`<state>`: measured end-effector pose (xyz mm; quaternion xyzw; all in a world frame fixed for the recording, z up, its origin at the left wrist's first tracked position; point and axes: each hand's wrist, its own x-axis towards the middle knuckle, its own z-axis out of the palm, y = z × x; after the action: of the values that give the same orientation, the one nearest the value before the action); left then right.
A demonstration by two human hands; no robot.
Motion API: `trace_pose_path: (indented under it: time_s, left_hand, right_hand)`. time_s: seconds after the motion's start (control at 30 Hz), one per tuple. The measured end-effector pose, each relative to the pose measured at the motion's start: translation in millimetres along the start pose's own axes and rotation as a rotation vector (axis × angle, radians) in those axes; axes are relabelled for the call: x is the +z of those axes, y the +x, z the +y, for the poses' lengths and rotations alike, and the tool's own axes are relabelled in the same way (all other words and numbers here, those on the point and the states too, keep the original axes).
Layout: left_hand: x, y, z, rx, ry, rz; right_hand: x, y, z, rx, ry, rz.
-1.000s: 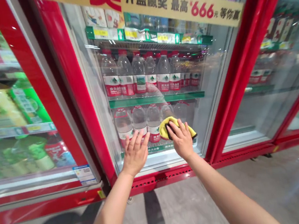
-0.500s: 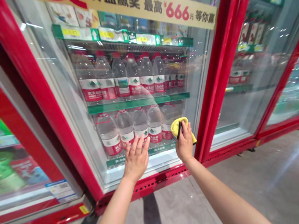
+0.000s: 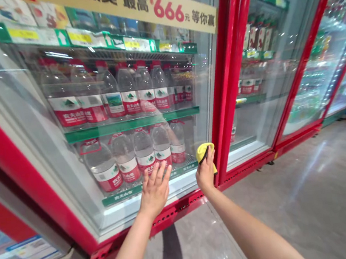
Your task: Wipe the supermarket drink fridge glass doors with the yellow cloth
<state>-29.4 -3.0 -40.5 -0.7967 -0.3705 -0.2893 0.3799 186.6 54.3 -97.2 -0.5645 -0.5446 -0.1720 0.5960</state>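
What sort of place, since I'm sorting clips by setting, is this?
Probably a shop, perhaps a supermarket: the red-framed glass cabinets, rows of bottled drinks and yellow shelf-edge labels point that way.

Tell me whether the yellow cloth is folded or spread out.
Folded: the yellow cloth is bunched up at the right hand, its black edging running across the yellow.

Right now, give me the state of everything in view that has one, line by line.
Yellow cloth with black edging: folded, held
Bare right hand: holding the cloth
Bare left hand: open, fingers slightly spread
Red-framed glass cooler door: apparently shut
Clear, red-capped plastic bottles, upper row: upright, capped
Beige strip with red 666: flat across the door
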Motion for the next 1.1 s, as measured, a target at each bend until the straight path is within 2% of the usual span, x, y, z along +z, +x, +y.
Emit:
trace_pose_path:
  time_s: [0.1,0.2,0.3,0.37,0.43,0.5,0.57,0.67,0.77,0.83,0.9,0.97,1.03,1.1]
  left_hand:
    - [4.9,2.1,3.4,-0.008,-0.029,-0.002]
    - [10.9,10.2,10.6,-0.021,-0.051,0.009]
    - [15.1,19.6,19.1,-0.026,-0.067,0.012]
    - [16.5,23.7,23.4,-0.005,-0.079,0.004]
    - [17.9,25.9,26.3,0.011,-0.091,0.001]
    - [19.8,27.1,28.8,0.005,-0.101,0.005]
    - [22.5,28.9,32.0,-0.003,-0.107,0.009]
    - [26.4,34.3,38.9,0.001,-0.109,0.022]
    - [27.2,41.7,46.3,0.0,-0.115,0.042]
    - [25.8,46.1,49.4,0.004,-0.116,0.044]
    - [23.7,48.9,50.1,0.007,-0.115,0.035]
    - [21.9,49.5,48.8,-0.002,-0.114,0.018]
    - [20.7,47.7,46.4,-0.023,-0.115,-0.005]
    - [20.3,44.0,43.8,-0.035,-0.12,-0.027]
  right_hand:
    - [3.1,-5.3,-2.5,-0.041,-0.021,-0.046]
    - [-0.5,27.7,-6.3,-0.082,-0.003,-0.069]
    - [-3.8,50.8,-4.1,-0.026,-0.02,-0.043]
    - [-0.6,43.1,-2.0,0.06,-0.033,0.003]
    - [4.6,23.2,-1.7,0.121,-0.047,0.019]
    - [4.8,5.5,-3.0,0.114,-0.085,-0.033]
    - [-5.7,2.3,-4.4,0.061,-0.133,-0.106]
    - [-40.7,32.3,-3.3,-0.073,-0.146,-0.113]
    - [-77.8,86.9,3.2,-0.171,-0.105,0.067]
    - [-90.6,120.7,9.0,-0.171,-0.075,0.179]
    - [-90.2,142.3,14.3,-0.15,-0.072,0.184]
    - [-79.3,146.7,18.7,-0.128,-0.107,0.126]
    - [-63.1,132.5,22.4,-0.095,-0.14,0.088]
    - [-46.4,101.0,25.7,-0.043,-0.145,0.094]
